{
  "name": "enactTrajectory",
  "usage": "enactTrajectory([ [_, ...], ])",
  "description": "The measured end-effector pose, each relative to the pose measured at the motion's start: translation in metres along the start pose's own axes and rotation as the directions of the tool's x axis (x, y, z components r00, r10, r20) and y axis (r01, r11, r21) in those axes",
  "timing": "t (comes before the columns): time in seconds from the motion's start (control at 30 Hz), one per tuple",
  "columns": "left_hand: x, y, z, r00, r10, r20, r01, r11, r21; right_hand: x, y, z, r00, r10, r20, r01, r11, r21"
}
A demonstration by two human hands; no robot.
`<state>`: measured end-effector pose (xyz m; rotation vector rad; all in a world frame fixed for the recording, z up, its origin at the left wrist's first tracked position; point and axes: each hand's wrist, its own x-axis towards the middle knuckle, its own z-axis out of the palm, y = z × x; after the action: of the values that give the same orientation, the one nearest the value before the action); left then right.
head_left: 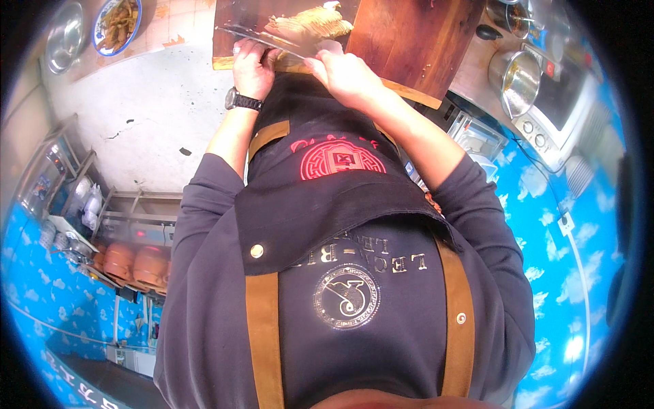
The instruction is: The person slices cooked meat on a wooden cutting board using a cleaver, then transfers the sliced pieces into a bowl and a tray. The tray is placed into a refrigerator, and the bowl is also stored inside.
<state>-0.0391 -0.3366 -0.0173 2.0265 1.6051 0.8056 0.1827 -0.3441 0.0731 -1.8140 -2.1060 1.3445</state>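
Note:
My right hand (352, 76) is closed around the near end of a broad-bladed knife (278, 42), whose blade slants up to the left across a wooden chopping board (240, 13). My left hand (253, 69), with a watch on its wrist, is at the board's front edge with its fingers curled against the blade. Whether those fingers grip anything is hidden. Just beyond the blade lies a pile of pale, thinly sliced food (311, 21). A small pale piece (331, 47) shows beside my right fingers.
Another reddish-brown board (409, 41) adjoins on the right. Farther right are a steel pot (521, 84) and a white microwave oven (554, 102). A blue-rimmed plate of brown food (118, 25) and a metal bowl (65, 36) stand at the left. Clay pots (120, 262) sit on a shelf lower left.

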Motion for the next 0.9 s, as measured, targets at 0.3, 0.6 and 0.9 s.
enactTrajectory([
  [0.3, -0.002, -0.005, -0.005, 0.989, 0.146, 0.026, -0.147, 0.987, 0.059, 0.046, 0.002, 0.023, 0.999, -0.047, -0.016, 0.047, 0.998, 0.045],
  [0.6, -0.002, -0.001, -0.006, 0.999, 0.024, 0.024, -0.024, 1.000, -0.006, -0.031, 0.001, -0.013, 1.000, -0.023, 0.007, 0.024, 0.999, -0.031],
  [0.9, -0.004, -0.004, -0.006, 0.997, -0.017, 0.071, 0.016, 1.000, 0.009, -0.006, -0.002, -0.003, 0.999, -0.039, -0.034, 0.038, 0.999, -0.016],
])
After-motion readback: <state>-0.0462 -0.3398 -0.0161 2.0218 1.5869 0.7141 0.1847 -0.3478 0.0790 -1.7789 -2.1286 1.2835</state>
